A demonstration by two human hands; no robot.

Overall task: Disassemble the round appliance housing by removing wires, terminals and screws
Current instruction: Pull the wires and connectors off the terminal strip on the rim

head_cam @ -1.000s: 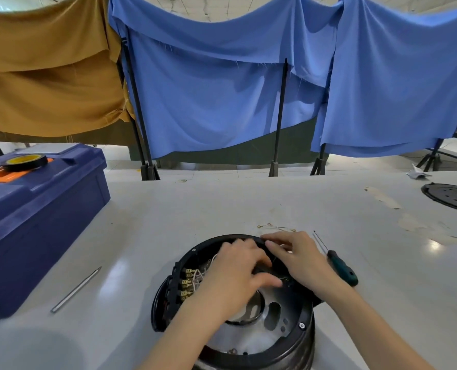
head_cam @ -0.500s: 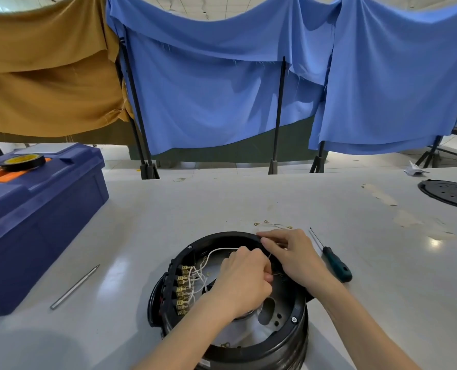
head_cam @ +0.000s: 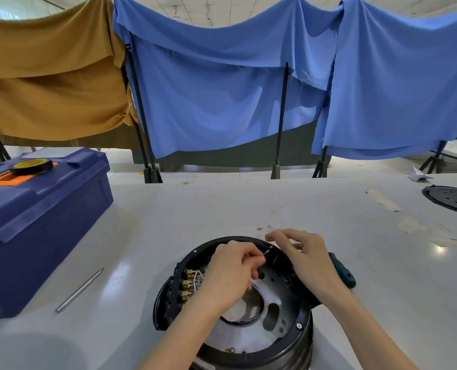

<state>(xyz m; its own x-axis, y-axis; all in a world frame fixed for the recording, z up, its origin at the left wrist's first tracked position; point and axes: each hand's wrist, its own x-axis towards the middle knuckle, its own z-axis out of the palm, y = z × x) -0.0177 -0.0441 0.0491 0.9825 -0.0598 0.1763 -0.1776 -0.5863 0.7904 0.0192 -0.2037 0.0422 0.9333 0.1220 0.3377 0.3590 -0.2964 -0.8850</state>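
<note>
A blue toolbox (head_cam: pixel 43 217) is standing on the left of the table (head_cam: pixel 222 204), and the round housing (head_cam: pixel 283 353) is sitting in the near middle. Above it the left hand (head_cam: pixel 230 276) is pinching a thin wire (head_cam: pixel 266 252); the right hand (head_cam: pixel 307 260) is hovering relaxed, grasping nothing.

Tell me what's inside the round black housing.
Inside the housing: brass terminals with white wires on the left wall, and a metal plate with cut-outs. The left hand, pinching a wire end, covers the middle.
</note>
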